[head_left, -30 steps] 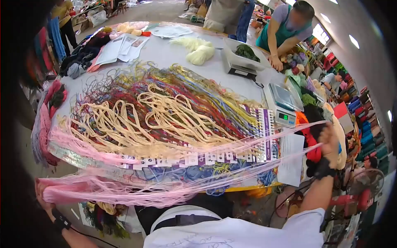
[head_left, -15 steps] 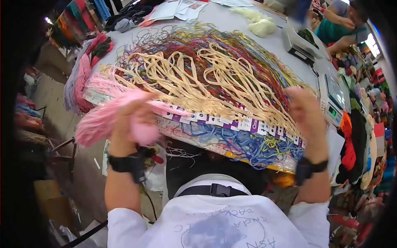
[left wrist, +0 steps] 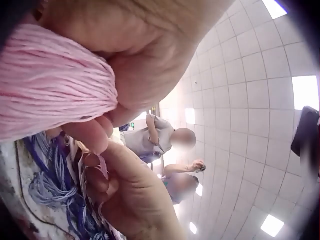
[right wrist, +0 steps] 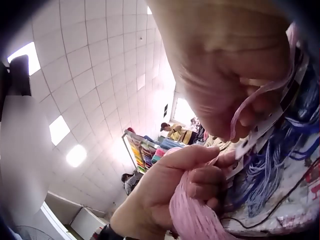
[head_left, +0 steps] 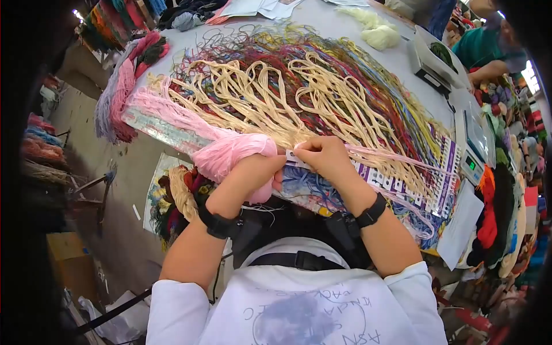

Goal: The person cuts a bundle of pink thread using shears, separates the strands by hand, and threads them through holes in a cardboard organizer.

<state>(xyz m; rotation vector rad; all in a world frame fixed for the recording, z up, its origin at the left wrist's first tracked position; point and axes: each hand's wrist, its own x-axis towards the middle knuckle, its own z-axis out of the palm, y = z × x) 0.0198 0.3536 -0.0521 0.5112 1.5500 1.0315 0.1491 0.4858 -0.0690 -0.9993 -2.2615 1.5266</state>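
My left hand point(head_left: 261, 172) grips a thick hank of pink yarn point(head_left: 224, 154), its loose tail trailing left over the table edge. Close beside it, my right hand point(head_left: 330, 160) pinches a thin pink strand point(right wrist: 260, 93) at the punched white and purple card strip point(head_left: 445, 172). Thumbs and fingertips of both hands meet near the card's edge, as the left wrist view shows with the hank's rounded end point(left wrist: 60, 82) in the left palm. Cream thread loops point(head_left: 333, 98) hang from the card across multicoloured threads point(head_left: 253, 46). More pink strands lie to the right along the strip.
Blue threads point(head_left: 313, 183) lie along the table's near edge. A digital scale point(head_left: 471, 164) stands at the right, beside orange-red yarn point(head_left: 487, 213) and a paper sheet point(head_left: 460, 230). Pink and lilac hanks point(head_left: 118, 98) hang at the left corner. Another person point(head_left: 483, 49) is across the table.
The hands were spread wide with pink strands stretched between them, then drew inward. Now they meet at the card's near edge, the hank bunched in the left hand. The head view has shifted.
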